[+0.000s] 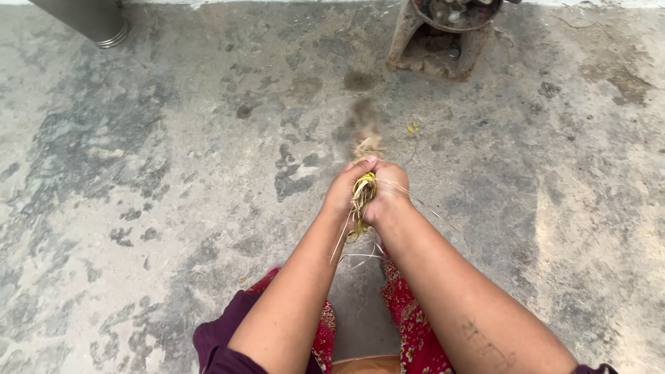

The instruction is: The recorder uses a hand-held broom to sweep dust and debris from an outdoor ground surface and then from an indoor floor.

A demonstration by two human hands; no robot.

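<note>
Both hands are clasped together around the handle end of a straw broom [363, 194], whose yellow binding and loose pale straws show between the palms. My left hand [344, 190] wraps it from the left, and my right hand [390, 190] from the right. The brush end [365, 131] points away from me over the concrete floor and is blurred. A few thin straws hang down from the grip.
Stained grey concrete floor [173, 173] all around. A rusty metal stand with a round bowl-like top [443, 34] is at the far centre-right. A shiny metal cylinder [90, 21] lies at the top left. My red patterned clothing [409, 325] shows at the bottom.
</note>
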